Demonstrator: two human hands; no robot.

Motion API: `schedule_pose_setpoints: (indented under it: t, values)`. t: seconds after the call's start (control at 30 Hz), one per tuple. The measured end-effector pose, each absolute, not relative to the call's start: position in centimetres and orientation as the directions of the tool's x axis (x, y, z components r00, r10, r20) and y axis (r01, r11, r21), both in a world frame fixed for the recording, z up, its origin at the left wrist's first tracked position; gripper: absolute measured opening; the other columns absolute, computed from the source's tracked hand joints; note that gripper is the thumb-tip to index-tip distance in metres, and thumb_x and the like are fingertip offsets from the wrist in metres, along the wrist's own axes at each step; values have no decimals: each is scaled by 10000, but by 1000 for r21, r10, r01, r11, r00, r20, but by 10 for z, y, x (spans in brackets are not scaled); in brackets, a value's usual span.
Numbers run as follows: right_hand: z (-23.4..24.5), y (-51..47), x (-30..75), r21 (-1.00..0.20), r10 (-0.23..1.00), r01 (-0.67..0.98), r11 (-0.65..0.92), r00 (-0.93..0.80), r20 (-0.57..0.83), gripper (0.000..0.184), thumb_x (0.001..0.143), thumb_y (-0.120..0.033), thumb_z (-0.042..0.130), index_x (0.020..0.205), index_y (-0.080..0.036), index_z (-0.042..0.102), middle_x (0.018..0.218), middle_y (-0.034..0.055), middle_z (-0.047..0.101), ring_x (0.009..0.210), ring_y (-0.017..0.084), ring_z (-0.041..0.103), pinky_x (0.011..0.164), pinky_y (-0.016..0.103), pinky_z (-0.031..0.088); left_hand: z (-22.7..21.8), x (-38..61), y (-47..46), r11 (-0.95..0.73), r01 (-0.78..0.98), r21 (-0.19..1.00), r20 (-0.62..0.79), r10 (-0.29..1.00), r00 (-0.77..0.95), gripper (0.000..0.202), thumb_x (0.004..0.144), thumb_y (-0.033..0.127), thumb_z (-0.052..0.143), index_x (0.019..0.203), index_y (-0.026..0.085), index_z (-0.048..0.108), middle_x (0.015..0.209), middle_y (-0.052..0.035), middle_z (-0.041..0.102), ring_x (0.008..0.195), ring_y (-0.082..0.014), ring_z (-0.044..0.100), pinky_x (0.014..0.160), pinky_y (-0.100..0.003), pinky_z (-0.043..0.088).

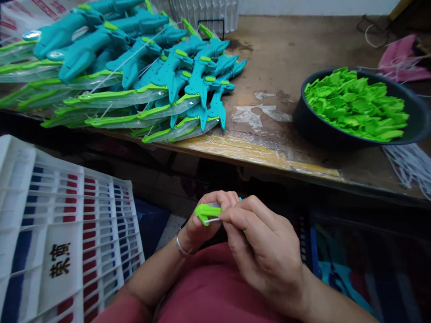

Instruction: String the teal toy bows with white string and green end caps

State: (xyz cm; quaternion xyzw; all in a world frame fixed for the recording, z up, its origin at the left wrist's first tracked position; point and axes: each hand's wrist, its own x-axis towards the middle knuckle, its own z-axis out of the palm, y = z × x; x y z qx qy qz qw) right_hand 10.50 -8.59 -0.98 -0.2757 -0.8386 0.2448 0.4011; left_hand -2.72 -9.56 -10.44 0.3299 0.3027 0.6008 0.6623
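Note:
My left hand (pixel 199 229) is closed around a toy bow, whose lime-green limb end (pixel 206 212) sticks out past the fingers. A bit of teal shows behind the knuckles; the rest of that bow is hidden by my hands. With thumb and forefinger, my right hand (pixel 267 244) pinches a short white string (pixel 212 220) running to the notch of the green tip. Both hands meet just above my lap, in front of the bench edge. On the bench at the left lies a pile of teal and green toy bows (pixel 138 63), several with white strings across them.
A dark round basin (pixel 363 142) of small green plastic pieces (pixel 357 105) stands at the bench's right. White strings (pixel 409 166) hang over the edge beside it. At the left stands a white slatted crate (pixel 63 251). Teal parts (pixel 340 278) lie in a blue-edged container low at the right.

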Motion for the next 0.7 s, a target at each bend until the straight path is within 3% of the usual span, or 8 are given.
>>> schedule_pose_setpoints:
  t: [0.13,0.27,0.6,0.7]
  values:
    - [-13,-85,104,-597,638,274,754,-521,567,131,931,-34,553,960,-86,669,805,63,582,720,132,551,648,252,491,-101,-22,-97,30,-740,672,35,997,72,670,539,817,774,618,220,479,637,-18,419,654,-191,450,681,-382,457]
    - [-14,-85,104,-592,641,289,752,-531,554,135,930,-28,547,951,-89,666,798,59,578,705,128,542,620,249,475,-98,-21,-98,47,-719,693,3,998,68,670,533,853,745,642,232,520,660,-29,439,675,-215,457,716,-420,469]
    - [-11,-83,100,-527,618,336,780,-545,567,141,946,-61,553,932,-125,678,781,43,612,684,121,556,606,239,492,-98,-26,-97,17,-711,703,61,995,84,638,600,832,739,674,222,569,678,-26,486,718,-203,479,782,-403,473]
    - [-8,-83,99,-514,611,341,787,-547,573,137,961,-91,560,942,-137,688,752,29,594,641,113,547,553,235,464,-102,-29,-96,38,-617,786,23,996,90,737,551,928,675,647,216,515,659,-21,481,709,-201,515,779,-414,495]
